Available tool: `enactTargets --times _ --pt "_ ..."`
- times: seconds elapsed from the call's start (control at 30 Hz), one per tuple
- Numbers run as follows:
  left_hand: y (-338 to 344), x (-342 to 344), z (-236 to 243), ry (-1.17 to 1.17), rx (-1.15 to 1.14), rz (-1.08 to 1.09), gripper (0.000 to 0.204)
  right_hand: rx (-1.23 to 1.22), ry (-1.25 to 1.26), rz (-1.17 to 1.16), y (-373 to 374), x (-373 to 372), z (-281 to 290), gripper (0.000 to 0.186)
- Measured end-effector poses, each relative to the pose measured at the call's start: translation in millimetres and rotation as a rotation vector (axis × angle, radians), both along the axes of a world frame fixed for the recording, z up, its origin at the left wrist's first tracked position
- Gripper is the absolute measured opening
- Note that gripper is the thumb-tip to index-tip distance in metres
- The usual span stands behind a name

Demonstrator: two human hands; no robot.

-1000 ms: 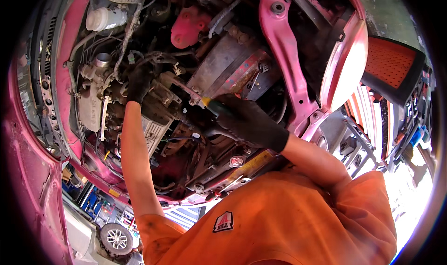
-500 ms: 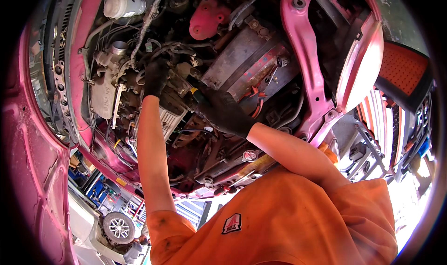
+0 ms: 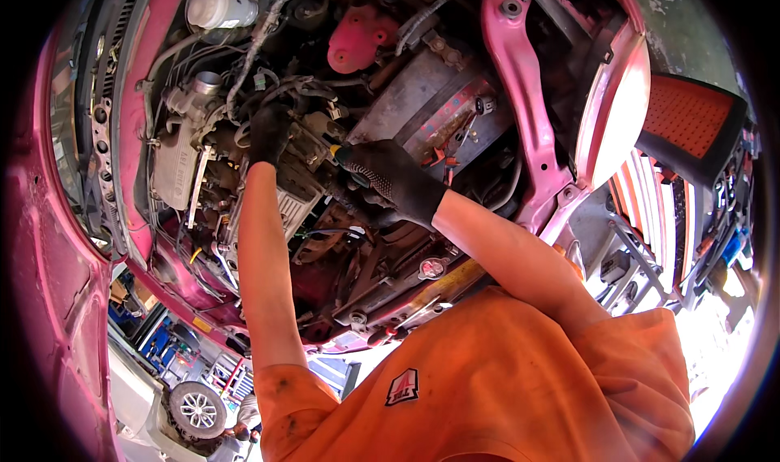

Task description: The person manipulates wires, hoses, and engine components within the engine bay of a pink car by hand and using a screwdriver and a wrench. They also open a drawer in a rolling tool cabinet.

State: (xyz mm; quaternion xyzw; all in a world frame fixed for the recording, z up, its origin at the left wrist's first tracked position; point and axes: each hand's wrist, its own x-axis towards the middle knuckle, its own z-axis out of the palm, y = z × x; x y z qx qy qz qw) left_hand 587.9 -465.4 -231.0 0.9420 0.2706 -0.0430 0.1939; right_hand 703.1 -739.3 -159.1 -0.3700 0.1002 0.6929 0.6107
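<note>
My right hand [image 3: 394,182], in a black glove with a dotted grip, wraps around a tool with a yellow-and-green handle [image 3: 335,151], much like a screwdriver's. The tool's working tip is out of sight. My left hand [image 3: 268,133], also black-gloved, reaches in among the wiring and hoses [image 3: 302,86] beside the engine. Its fingers are hidden there. The engine's grey metal cover [image 3: 175,169] lies to its left, and a ribbed metal part [image 3: 299,208] sits below, between my two forearms.
A strapped metal battery [image 3: 414,104] stands right of my hands, with orange clips on it. Beyond runs a pink body brace [image 3: 524,88]. A white-capped reservoir [image 3: 219,9] is at the upper left. The radiator cap [image 3: 432,268] lies along the front edge. Another car's wheel [image 3: 197,410] shows lower left.
My right hand has turned on the tool, so its curled, dotted fingers now show. The left hand stays in nearly the same place. The whole view has shifted slightly.
</note>
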Motion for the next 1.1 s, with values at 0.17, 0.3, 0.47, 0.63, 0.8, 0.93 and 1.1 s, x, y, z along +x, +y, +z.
enactTargets --times 0.17,0.3,0.47,0.63,0.8,0.93,1.1 --pt "5.4 -7.9 -9.1 -0.051 0.034 -0.034 0.019 0.045 0.119 0.035 -1.0 15.9 13.9 0.023" --pt "6.2 -1.7 -11.0 -0.022 0.118 -0.085 0.017 0.208 -0.942 0.080 3.8 -9.6 -13.3 0.017" --pt "3.9 -2.0 -9.5 0.093 0.077 -0.004 0.020 -0.003 -1.340 0.162 5.3 -18.0 24.6 0.023" --pt "5.8 -1.0 -13.7 -0.008 0.078 -0.006 0.020 0.212 -1.693 0.449 18.5 7.3 19.0 0.021" --pt "9.2 -0.4 -20.1 0.067 0.214 -0.124 0.011 -0.135 -1.508 0.355 26.9 -13.4 36.7 0.019" --pt "14.8 -3.1 -28.9 -0.064 0.324 -0.213 0.011 0.286 -1.794 0.267 23.6 -7.1 -4.2 0.023" --pt "21.3 -12.8 -33.7 0.115 0.328 -0.169 0.013 -0.154 -1.498 0.308 31.0 -29.3 42.6 0.022"
